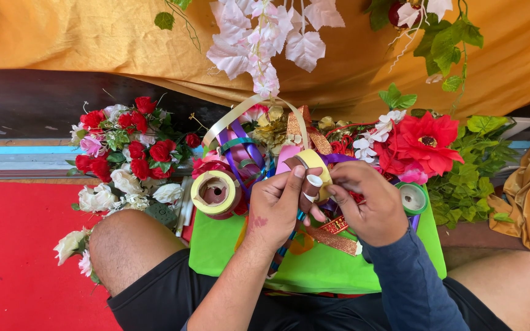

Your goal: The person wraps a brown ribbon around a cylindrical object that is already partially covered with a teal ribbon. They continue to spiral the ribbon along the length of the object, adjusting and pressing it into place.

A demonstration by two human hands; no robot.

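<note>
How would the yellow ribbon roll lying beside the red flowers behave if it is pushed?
The yellow ribbon roll lies flat on its side, so it would probably slide, not roll. It looks like a hollow core with thin ribbon, so likely light. Its loose end may unwind.

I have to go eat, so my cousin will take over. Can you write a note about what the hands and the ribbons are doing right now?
Left hand: pinches the small ribbon roll from the left.
Right hand: grips the same roll from the right, fingertips at its edge.
A cream ribbon strip loops up from the roll.
A bigger tape roll lies on the green sheet on the lap; a green roll sits right.
Red and white flowers lie left.
Done: ribbon pulled out. Left: cannot tell.
</note>
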